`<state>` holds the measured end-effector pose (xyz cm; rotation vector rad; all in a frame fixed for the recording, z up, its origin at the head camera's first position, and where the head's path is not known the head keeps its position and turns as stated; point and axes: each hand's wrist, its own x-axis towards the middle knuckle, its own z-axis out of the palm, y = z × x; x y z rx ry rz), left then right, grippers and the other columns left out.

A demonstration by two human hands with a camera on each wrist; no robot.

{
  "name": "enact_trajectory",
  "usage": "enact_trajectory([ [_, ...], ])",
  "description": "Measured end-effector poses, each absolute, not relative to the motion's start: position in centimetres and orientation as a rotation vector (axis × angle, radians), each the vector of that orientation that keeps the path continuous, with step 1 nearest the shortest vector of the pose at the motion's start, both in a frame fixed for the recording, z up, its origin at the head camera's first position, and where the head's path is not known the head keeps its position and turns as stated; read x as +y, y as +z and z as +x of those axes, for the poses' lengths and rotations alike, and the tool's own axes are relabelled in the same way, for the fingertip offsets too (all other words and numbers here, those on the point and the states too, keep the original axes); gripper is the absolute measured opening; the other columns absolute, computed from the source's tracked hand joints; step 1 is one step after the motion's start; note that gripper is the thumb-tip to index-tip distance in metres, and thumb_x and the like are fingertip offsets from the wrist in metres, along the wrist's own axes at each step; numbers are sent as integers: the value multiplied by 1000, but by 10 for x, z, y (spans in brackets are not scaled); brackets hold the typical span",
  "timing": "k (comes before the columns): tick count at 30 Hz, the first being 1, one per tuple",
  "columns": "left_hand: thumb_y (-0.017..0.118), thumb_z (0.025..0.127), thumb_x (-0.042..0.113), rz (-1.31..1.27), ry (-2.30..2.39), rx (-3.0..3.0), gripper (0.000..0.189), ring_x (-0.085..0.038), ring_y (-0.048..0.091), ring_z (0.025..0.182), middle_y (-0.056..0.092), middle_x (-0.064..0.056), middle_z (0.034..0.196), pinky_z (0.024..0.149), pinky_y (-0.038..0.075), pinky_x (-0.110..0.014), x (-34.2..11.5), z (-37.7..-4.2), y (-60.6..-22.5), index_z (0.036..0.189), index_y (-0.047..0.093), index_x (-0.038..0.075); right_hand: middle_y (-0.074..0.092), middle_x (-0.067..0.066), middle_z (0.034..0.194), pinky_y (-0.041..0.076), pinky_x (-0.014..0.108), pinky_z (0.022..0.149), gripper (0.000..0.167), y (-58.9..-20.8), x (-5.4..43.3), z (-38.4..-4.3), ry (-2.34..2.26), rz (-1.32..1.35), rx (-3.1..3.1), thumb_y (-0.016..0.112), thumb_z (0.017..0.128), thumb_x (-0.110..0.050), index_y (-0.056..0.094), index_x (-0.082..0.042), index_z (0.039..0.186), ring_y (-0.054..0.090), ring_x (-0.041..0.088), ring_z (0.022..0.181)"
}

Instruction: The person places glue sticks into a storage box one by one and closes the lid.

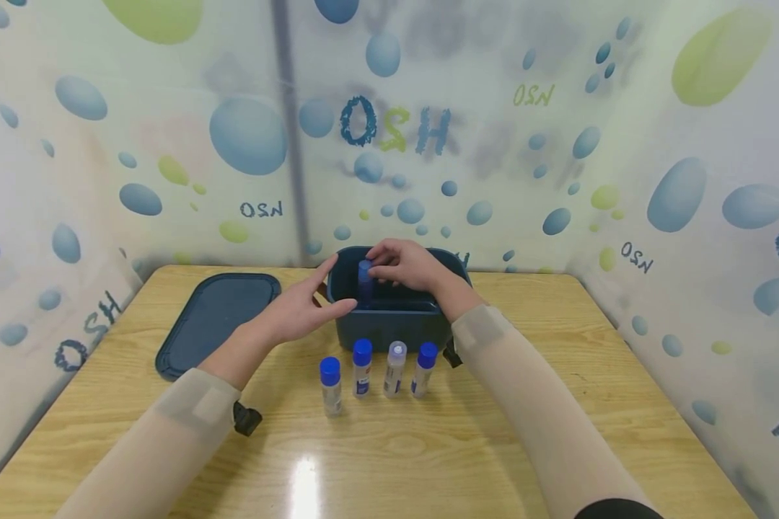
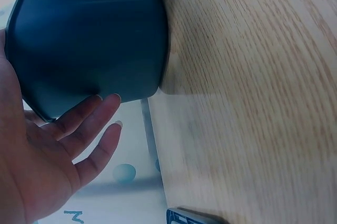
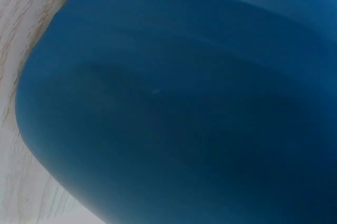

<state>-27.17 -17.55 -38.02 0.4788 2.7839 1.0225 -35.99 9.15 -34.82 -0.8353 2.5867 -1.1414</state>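
Note:
A dark blue plastic bin (image 1: 389, 330) stands on the table. Inside its left end, a small bottle with a blue cap (image 1: 365, 271) stands upright. My right hand (image 1: 405, 265) reaches over the bin and pinches this bottle's cap between thumb and fingers. Against the bin's left end rests my left hand (image 1: 298, 306), fingers fairly straight along the outer wall and thumb by the front rim. In the left wrist view, fingertips of the left hand (image 2: 58, 155) touch the bin's end wall (image 2: 89, 45). The bin's side (image 3: 174, 103) fills most of the right wrist view.
Several small clear bottles stand in front of the bin: blue-capped ones (image 1: 330, 386), (image 1: 361, 367), (image 1: 423, 370) and one with a pale translucent top (image 1: 394, 369). A dark blue lid (image 1: 217, 321) lies flat at left. Printed curtains (image 1: 526, 144) enclose the wooden table (image 1: 558, 404).

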Motion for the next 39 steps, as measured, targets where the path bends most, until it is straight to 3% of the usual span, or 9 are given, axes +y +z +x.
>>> enact_trajectory([
  [13,60,98,81,477,1037,2776,108,-33,69,119,63,-18,146,93,62,-48,-173,-272,-380,178,2,36,80,7,122,62,36,80,37,-343,101,-361,-1315,-804,2659,75,106,-34,72,-15,137,76,23,97],
  [21,60,98,81,479,1052,2762,109,-33,69,118,62,-18,146,94,62,-49,-173,-273,-382,178,2,36,79,12,124,61,61,91,37,-326,107,-354,-1488,-813,2646,75,106,-34,72,-13,137,77,37,102],
  [30,59,99,80,485,1054,2765,107,-34,69,118,62,-18,145,94,61,-49,-174,-271,-382,178,1,37,80,11,121,62,42,82,33,-317,129,-326,-1530,-880,2642,75,106,-29,74,-13,135,76,43,101],
  [34,59,99,80,482,1058,2763,107,-33,69,117,63,-17,143,92,61,-47,-174,-271,-381,178,0,38,80,8,119,62,44,85,31,-320,144,-310,-1529,-889,2625,76,106,-30,75,-14,133,75,46,103],
  [39,60,100,79,485,1048,2767,107,-34,69,119,61,-18,147,91,61,-47,-175,-270,-381,178,0,38,79,5,122,63,52,94,31,-324,160,-286,-1518,-864,2584,75,106,-29,74,-14,133,77,32,103],
])
